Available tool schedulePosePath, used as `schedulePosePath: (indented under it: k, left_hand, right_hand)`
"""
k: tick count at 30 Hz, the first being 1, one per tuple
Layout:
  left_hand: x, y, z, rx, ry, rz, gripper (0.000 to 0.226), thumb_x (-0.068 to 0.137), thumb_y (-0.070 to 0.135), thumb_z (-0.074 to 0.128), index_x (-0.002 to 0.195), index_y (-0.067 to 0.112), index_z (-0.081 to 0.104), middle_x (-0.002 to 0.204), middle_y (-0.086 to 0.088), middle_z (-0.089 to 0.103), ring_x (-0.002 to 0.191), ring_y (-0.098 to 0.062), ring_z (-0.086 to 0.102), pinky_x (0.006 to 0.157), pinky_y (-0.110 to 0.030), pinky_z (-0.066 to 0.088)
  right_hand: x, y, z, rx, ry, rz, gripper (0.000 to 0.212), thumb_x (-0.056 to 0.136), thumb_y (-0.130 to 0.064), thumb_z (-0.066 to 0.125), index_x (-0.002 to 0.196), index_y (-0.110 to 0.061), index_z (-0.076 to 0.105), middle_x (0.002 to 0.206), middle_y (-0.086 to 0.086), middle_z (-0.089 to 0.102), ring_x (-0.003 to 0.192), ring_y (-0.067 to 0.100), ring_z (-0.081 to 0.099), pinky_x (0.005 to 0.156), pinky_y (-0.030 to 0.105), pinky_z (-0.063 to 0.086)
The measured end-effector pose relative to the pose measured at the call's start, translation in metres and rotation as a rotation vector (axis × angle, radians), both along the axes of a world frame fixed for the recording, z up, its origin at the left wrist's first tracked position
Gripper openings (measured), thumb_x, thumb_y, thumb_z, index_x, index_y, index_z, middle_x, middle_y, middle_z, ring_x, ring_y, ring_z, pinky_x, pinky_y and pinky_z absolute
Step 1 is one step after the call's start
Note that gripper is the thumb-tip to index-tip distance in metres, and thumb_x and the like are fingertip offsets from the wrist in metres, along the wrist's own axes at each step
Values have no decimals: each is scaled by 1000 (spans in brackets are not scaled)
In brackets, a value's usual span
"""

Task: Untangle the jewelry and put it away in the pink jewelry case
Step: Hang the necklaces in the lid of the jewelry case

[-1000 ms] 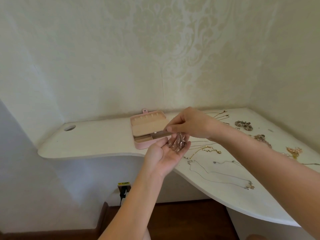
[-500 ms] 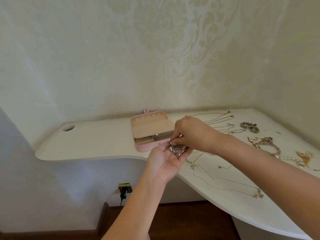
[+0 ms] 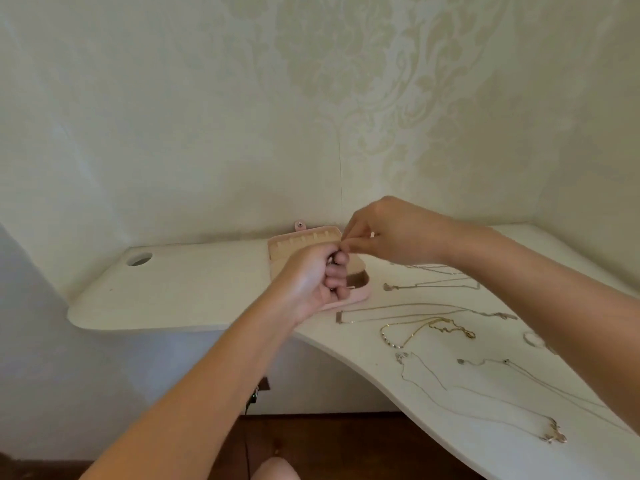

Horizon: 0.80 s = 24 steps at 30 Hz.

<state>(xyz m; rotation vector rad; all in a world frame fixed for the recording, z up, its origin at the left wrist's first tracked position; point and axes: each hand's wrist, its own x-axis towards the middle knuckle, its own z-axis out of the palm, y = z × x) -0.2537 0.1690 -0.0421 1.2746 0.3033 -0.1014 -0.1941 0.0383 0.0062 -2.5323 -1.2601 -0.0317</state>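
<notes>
the left hand [image 3: 310, 277] is held above the desk [image 3: 194, 289], in front of the open pink jewelry case [image 3: 359, 295]. its grip is a closed fist round a bunch of jewelry [image 3: 331, 261]; only a glint of metal shows between the curled fingers. the right hand [image 3: 394, 233] comes in from the right. its grip is a narrow pinch, thumb and fingertips [image 3: 346, 244] pressed together just above the top of the left fist, holding a small piece too fine to identify. whether this piece is joined to the bunch cannot be told. the case lies directly beyond and below the fist, away from the person, with its lid tilted back toward the wall and its tray opening upward. one dark compartment shows just to the right of the left knuckles. the pinch is almost over the front of the lid, so the right hand is the nearer one to the tray, and a placement would probably run downward and slightly toward the person. on the desk to the right, apart from both hands, lie a gold chain [image 3: 427, 328], several thin chains [image 3: 426, 308] laid with their long axes left to right, and a chain with a pendant [image 3: 554, 436] near the front edge. judged from this, much of the task is not yet done.
</notes>
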Motion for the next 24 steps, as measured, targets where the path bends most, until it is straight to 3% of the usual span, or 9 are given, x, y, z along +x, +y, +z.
schedulePosePath:
  k: [2,4,6,10,14,16,19,21,24]
  left_hand:
    - [11,20,12,29,-9,16,40,95,18,37,55,18,39,42,7,24,36,-8,20,39,-18,26]
    - [19,38,21,71,-18,16,41,95,18,36,54,19,37,43,8,22,36,-8,18,40,-17,24]
    - [24,54,25,116,-19,4,41,95,19,36,54,20,37,45,7,21,38,-8,17,40,-18,23]
    - [31,79,24,203,-13,1,46,94,17,37,48,21,38,47,7,19,39,-9,15,39,-18,21]
    - [32,95,11,231,23,25,39,93,16,36,54,20,33,46,7,20,37,-8,16,37,-18,17]
    - [31,101,3,192,45,31,40,94,17,36,54,21,33,47,7,19,37,-8,16,37,-18,16]
    - [29,108,-4,119,57,60,43,95,19,37,52,21,34,47,8,17,37,-7,15,38,-18,15]
    - [28,111,-4,74,50,83,44,94,18,37,51,21,35,46,8,17,36,-7,15,38,-18,15]
    - [29,112,-2,17,30,94,44,93,18,36,49,21,35,45,8,17,35,-7,15,37,-18,15]
  right_hand:
    - [13,6,8,37,79,-13,34,94,-36,55,96,-7,72,98,18,69,75,24,62,65,27,49]
    - [27,12,8,35,125,-39,26,94,-34,56,101,-16,73,88,5,71,59,7,53,51,12,39]
    - [44,19,1,0,145,-63,22,94,-29,56,107,-19,72,87,-6,68,66,1,52,54,7,36]
    - [73,35,-23,-53,219,-102,26,90,-20,63,116,-18,68,105,-6,63,94,5,52,68,9,36]
    - [84,53,-42,-140,318,-46,45,84,-37,70,125,-20,61,122,-5,60,112,9,54,87,17,36]
    - [81,55,-42,-265,398,30,68,78,-48,71,138,-29,46,134,-9,49,125,10,45,98,22,34]
    - [74,51,-39,-502,404,116,97,73,-46,77,149,-34,19,150,-9,26,137,13,25,113,32,23]
    - [72,47,-39,-550,343,101,98,75,-37,78,150,-30,15,153,-6,21,140,17,23,114,33,23]
    - [74,42,-36,-477,309,58,81,82,-32,73,148,-28,26,149,-4,32,133,16,34,102,23,28]
